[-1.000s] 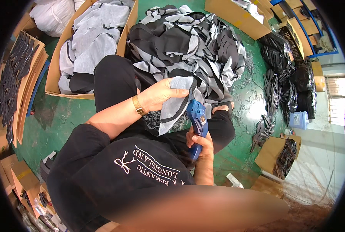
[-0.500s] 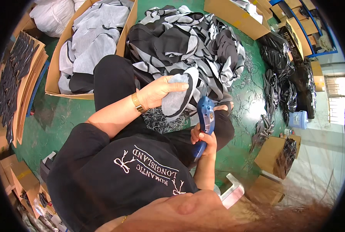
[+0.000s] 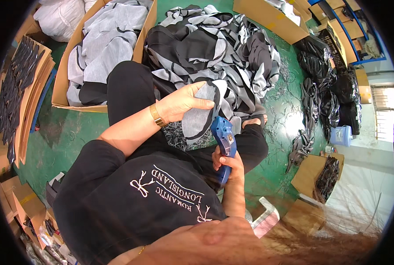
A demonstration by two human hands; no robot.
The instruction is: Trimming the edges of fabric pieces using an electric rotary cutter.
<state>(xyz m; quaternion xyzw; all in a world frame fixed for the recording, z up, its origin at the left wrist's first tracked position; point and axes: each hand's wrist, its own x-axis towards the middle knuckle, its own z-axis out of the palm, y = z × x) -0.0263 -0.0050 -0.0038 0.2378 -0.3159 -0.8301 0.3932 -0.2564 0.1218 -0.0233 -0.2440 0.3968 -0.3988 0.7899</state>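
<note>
My left hand [image 3: 181, 105] pinches a grey fabric piece [image 3: 194, 120] with a black border between thumb and fingers, over my crossed legs. Wrapped round the handle of a blue hand-held power tool [image 3: 225, 143], my right hand [image 3: 230, 165] keeps the tool upright. The tool's head is at the right edge of the fabric piece; I cannot tell whether it touches. Just beyond lies a large heap of grey and black fabric pieces [image 3: 201, 46]. Thin trimmings [image 3: 179, 138] are piled beneath the held piece.
A cardboard box [image 3: 59, 90] full of grey fabric pieces stands to the left of the heap. Another carton [image 3: 272, 20] is at the far right. Black plastic bags [image 3: 338, 88] and a pale blue bucket [image 3: 341, 136] line the right side. Scraps litter the green floor [image 3: 278, 150].
The blue tool in my right hand has moved left and slightly nearer to me, up to the fabric's edge. My left hand has stayed almost in place, the fabric piece tilting slightly.
</note>
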